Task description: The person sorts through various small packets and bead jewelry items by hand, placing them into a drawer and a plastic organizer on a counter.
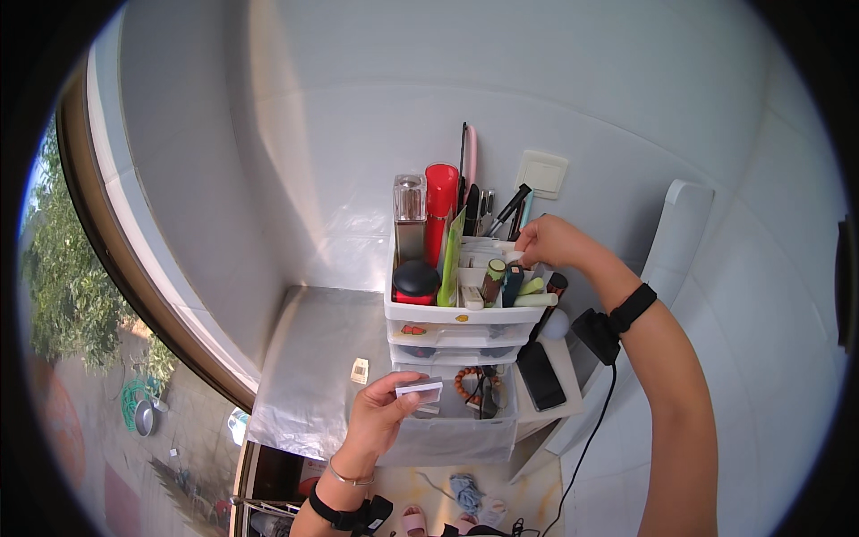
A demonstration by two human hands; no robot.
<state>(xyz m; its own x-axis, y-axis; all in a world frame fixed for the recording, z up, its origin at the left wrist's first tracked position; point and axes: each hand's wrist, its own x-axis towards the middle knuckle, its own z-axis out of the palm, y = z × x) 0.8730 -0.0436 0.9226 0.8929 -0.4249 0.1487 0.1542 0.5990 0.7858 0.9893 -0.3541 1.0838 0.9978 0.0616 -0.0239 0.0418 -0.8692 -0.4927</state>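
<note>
My left hand [379, 413] holds a small clear plastic case [419, 389] between thumb and fingers, above an open bottom drawer [463, 436]. That drawer belongs to a white plastic desktop organizer [456, 313]. Inside it lie a brown bead bracelet [464, 382] and other small items. My right hand [551, 243] reaches into the organizer's top tray at the right, its fingertips bunched by a small white item [513, 256]. Whether they grip it is hard to make out. Close to those fingers stand a dark blue box [513, 285] and a green-capped tube [494, 282].
A clear perfume bottle [409, 215], a red bottle [441, 201] and a round black-lidded jar [415, 280] fill the tray's left side. A black phone [541, 377] lies right of the drawers. A small label [360, 370] rests on the silvery tabletop [315, 356]. A black cable [590, 443] hangs from my right wrist.
</note>
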